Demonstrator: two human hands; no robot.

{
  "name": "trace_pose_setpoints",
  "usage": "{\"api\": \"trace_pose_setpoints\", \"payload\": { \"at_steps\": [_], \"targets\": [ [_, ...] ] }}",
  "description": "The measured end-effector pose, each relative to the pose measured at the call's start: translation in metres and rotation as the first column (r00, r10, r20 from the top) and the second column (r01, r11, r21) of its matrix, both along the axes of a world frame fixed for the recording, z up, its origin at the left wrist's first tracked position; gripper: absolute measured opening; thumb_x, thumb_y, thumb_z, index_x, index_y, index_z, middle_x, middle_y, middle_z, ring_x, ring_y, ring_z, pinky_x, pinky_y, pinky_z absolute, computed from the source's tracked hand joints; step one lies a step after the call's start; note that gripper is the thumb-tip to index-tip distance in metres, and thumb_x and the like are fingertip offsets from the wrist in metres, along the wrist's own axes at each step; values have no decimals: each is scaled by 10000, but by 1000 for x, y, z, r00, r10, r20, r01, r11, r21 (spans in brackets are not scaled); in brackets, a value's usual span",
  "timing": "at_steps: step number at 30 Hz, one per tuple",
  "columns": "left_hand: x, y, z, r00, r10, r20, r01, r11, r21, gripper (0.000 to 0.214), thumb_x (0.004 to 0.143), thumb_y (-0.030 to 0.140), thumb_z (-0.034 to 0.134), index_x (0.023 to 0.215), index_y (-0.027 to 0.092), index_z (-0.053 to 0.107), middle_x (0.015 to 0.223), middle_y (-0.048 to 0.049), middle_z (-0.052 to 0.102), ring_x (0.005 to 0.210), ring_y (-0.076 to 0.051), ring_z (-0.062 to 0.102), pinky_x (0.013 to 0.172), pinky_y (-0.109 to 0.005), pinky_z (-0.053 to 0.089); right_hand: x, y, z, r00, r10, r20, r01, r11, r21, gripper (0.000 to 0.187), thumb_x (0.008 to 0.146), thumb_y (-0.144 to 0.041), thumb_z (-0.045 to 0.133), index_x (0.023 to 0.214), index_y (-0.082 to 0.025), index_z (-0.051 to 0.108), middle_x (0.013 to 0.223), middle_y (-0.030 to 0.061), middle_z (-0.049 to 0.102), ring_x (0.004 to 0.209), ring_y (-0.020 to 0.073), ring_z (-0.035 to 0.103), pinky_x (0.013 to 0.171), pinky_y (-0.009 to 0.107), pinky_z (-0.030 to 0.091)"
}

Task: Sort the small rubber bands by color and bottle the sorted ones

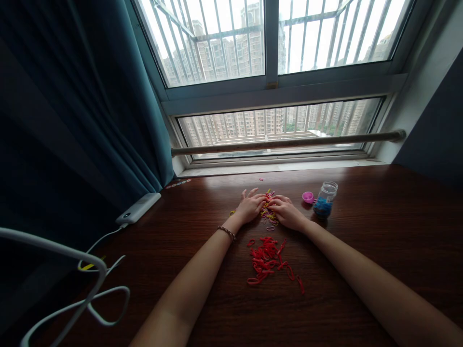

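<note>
Small multicoloured rubber bands (269,218), mostly yellow, pink and red, lie in a loose pile between my hands. My left hand (249,206) reaches into the pile from the left, fingers spread, its inner fingertips touching the red bands at the far end. From the right, my right hand (287,213) rests with bent fingers close together on the same pile; what its fingertips hold, if anything, is too small to make out. Nearer to me, between my forearms, is a separate heap of red rubber bands (265,255).
Right of my hands stands an uncapped clear jar (325,200) with blue contents, beside a pink scoop-like cup (308,197). On the left are a white power bank (139,208) and a looped white cable (92,289). A blue curtain (119,106) and a window border the wooden table (379,231).
</note>
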State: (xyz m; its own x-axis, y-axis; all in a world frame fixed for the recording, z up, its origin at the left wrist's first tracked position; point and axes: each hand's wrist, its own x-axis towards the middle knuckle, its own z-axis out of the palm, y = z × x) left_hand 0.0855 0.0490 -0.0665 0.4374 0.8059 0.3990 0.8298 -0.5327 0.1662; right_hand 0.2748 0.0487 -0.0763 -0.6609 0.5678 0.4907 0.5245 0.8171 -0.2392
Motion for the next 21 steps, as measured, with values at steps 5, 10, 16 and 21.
{"api": "trace_pose_setpoints", "payload": {
  "at_steps": [5, 10, 16, 21],
  "targets": [
    [-1, -3, 1, 1000, -14, 2, 14, 1000, 9, 263, 877, 280, 353, 986, 293, 592, 1114, 10, 598, 1217, -215, 337, 1006, -518, 78, 0, -1, 0, 1000, 6, -15, -6, 1000, 1, 279, 781, -146, 472, 974, -252, 643, 1024, 44, 610, 1083, 230, 409, 932, 411, 309],
    [-1, -5, 1, 999, -30, 19, 29, 998, 47, 263, 869, 237, 365, 882, 249, 627, 1019, -4, 634, 1168, -194, 401, 1015, -476, 106, 0, -2, 0, 999, -8, -31, 8, 1000, 5, 247, 786, -160, 482, 943, -246, 652, 994, 48, 621, 1051, 225, 432, 909, 400, 336],
    [-4, -2, -2, 994, -32, 108, 18, 992, 125, 253, 868, 226, 380, 901, 208, 629, 966, -26, 652, 1078, -181, 486, 1000, -444, 200, 0, -2, 0, 998, 31, -60, -29, 999, 36, 265, 781, -126, 480, 951, -233, 653, 1002, 45, 641, 1060, 221, 452, 918, 410, 334],
    [-10, 7, -5, 963, -29, 269, -11, 989, 147, 162, 808, 194, 490, 834, 169, 648, 935, -55, 661, 937, -176, 566, 896, -352, 370, 1, -1, 1, 990, 38, -133, -31, 998, 54, 220, 760, -111, 506, 879, -210, 662, 936, 51, 647, 963, 199, 520, 872, 370, 386]
  ]
}}
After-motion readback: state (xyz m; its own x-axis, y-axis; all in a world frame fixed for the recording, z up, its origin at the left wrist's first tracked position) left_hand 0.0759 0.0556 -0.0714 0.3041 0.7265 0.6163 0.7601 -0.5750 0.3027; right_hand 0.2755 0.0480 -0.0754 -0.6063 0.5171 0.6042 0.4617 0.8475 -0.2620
